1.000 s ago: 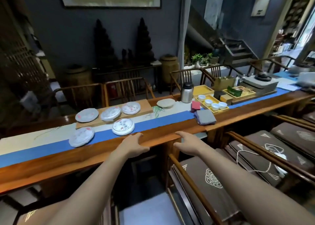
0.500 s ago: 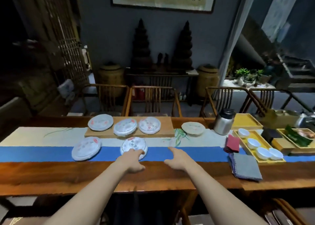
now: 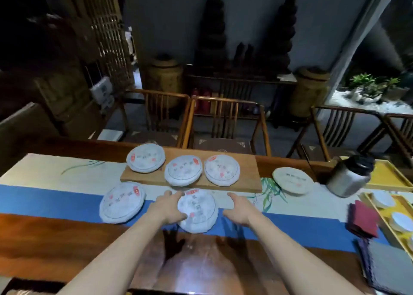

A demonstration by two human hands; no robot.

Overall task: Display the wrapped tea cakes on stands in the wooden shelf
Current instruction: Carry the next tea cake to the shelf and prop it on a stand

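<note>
Several round tea cakes in white paper wrappers lie on the long wooden table (image 3: 67, 250). Nearest to me, one wrapped tea cake (image 3: 199, 209) sits on the blue runner. My left hand (image 3: 166, 208) holds its left edge, fingers round the far side and thumb at the near side. To the cake's right, a small gap away, my right hand (image 3: 240, 209) hovers with fingers spread. Another cake (image 3: 121, 202) lies to the left. Three more (image 3: 146, 158) (image 3: 183, 170) (image 3: 222, 170) rest on a wooden board (image 3: 250, 178). No stands or shelf are visible.
A beige-wrapped cake (image 3: 292, 179) lies at the right, beside a steel canister (image 3: 348, 176). Yellow trays (image 3: 388, 176) with white cups and folded cloths (image 3: 364, 218) fill the right end. Wooden chairs (image 3: 225, 125) line the far side of the table.
Both hands moved forward from the table's near edge to the nearest cake. My left hand has taken its left edge, and my view has come closer and tilted down.
</note>
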